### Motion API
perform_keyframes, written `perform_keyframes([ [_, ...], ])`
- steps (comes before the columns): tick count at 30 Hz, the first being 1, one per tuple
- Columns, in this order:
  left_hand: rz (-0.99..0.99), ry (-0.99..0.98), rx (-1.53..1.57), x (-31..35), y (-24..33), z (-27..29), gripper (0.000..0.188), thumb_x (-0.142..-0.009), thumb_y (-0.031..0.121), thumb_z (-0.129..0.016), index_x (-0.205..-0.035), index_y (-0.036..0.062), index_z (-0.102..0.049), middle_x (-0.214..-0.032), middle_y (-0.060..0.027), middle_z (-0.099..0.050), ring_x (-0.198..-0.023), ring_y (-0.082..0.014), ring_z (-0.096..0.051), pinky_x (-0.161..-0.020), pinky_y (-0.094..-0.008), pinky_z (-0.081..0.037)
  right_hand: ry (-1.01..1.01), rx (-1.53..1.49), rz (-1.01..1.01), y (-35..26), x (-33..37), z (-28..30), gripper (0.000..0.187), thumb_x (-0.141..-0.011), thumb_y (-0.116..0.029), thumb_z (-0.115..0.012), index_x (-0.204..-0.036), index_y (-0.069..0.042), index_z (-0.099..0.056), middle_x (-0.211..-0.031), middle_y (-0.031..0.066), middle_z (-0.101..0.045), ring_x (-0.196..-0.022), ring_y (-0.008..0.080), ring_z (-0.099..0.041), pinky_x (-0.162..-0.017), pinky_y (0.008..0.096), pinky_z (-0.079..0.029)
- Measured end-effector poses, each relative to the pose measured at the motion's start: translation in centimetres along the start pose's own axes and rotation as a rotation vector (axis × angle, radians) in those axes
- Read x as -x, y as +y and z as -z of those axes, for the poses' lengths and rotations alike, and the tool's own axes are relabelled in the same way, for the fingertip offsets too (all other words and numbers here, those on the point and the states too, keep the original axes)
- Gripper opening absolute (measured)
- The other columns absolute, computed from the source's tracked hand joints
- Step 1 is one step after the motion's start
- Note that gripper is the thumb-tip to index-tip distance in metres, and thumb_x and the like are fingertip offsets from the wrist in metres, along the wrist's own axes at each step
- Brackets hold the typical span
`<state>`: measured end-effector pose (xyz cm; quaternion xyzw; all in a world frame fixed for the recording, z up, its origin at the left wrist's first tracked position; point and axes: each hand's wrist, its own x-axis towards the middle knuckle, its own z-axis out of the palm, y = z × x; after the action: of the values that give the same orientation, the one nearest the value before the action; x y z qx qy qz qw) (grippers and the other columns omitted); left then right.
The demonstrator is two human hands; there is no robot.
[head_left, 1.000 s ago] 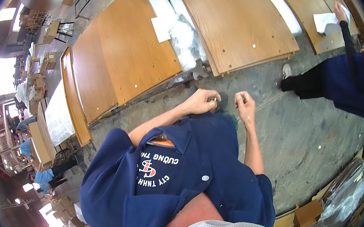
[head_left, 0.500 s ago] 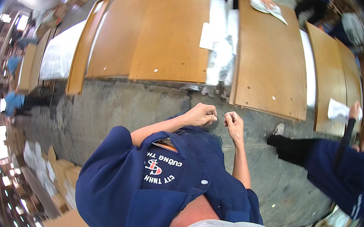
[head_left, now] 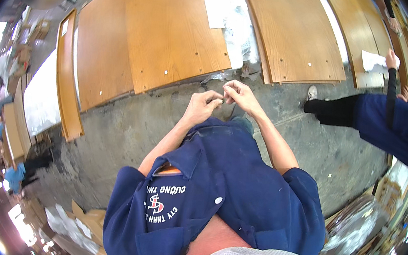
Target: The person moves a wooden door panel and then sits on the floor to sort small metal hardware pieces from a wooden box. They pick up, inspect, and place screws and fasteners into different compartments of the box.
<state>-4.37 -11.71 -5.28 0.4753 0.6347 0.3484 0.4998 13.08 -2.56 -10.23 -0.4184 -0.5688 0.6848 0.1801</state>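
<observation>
In front of my chest, my left hand (head_left: pixel 201 108) and my right hand (head_left: pixel 242 97) come together almost at the fingertips. Each has thumb and fingers pinched; whatever sits between them, if anything, is too small to make out. Neither hand touches the wood panels. Beyond them lie brown wood panels (head_left: pixel 171 34) on the left and another stack of brown panels (head_left: pixel 293 37) on the right. Clear plastic wrap (head_left: pixel 242 27) fills the gap between the two, with a white paper sheet (head_left: pixel 215 14) at the left panel's edge.
To the right, a co-worker (head_left: pixel 389 119) in dark blue holds a white cloth (head_left: pixel 375 62) over more panels. A narrow wooden board (head_left: pixel 64 70) leans out at the left. Cardboard and plastic (head_left: pixel 74 226) lie behind on the left, plastic-wrapped goods (head_left: pixel 360 226) on the right.
My hands have drawn closer, their fingertips now nearly meeting. My view has turned and shifted, so the panels appear tilted and higher. The person wiping at the top has left the view.
</observation>
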Motion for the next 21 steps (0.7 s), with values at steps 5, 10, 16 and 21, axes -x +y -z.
perform_keyframes([
  [5, -0.019, -0.064, -0.032, 1.2, -2.5, 2.6, 0.013, -0.086, 0.007, -0.065, -0.094, -0.0021, -0.070, -0.071, -0.0062, -0.068, -0.064, -0.0091, -0.061, -0.061, -0.0257, -0.049, 0.828, 0.716, 0.196, 2.8, -8.1, -0.2, 0.038, -0.085, -0.030, -0.064, -0.109, 0.000, -0.060, -0.093, 0.0175, -0.067, -0.078, 0.0307, -0.064, -0.068, 0.0419, -0.049],
  [10, -0.115, -0.125, -0.063, 1.9, -3.7, 4.6, 0.013, -0.086, 0.007, -0.065, -0.095, -0.0021, -0.069, -0.073, -0.0085, -0.068, -0.068, -0.0111, -0.063, -0.065, -0.0269, -0.051, 0.778, 0.059, -0.313, 3.8, -15.3, 0.6, 0.030, -0.081, -0.034, -0.062, -0.088, -0.005, -0.068, -0.096, 0.0206, -0.068, -0.096, 0.0352, -0.065, -0.080, 0.0461, -0.049],
  [16, -0.041, -0.120, -0.122, 2.0, -4.6, 6.9, 0.013, -0.088, 0.005, -0.063, -0.098, -0.0019, -0.068, -0.079, -0.0055, -0.070, -0.075, -0.0101, -0.064, -0.071, -0.0255, -0.051, 0.977, 0.158, -0.132, 4.2, -15.3, -0.6, 0.030, -0.084, -0.032, -0.058, -0.083, -0.002, -0.063, -0.086, 0.0204, -0.066, -0.082, 0.0338, -0.062, -0.074, 0.0447, -0.047],
  [21, -0.141, -0.123, -0.153, -0.8, -4.7, 6.1, 0.015, -0.086, 0.006, -0.063, -0.097, -0.0023, -0.069, -0.080, -0.0113, -0.070, -0.072, -0.0146, -0.066, -0.068, -0.0282, -0.052, 0.833, 0.382, 0.018, 4.7, -13.5, 0.6, 0.034, -0.088, -0.034, -0.054, -0.089, -0.002, -0.064, -0.094, 0.0234, -0.066, -0.092, 0.0412, -0.063, -0.080, 0.0484, -0.048],
])
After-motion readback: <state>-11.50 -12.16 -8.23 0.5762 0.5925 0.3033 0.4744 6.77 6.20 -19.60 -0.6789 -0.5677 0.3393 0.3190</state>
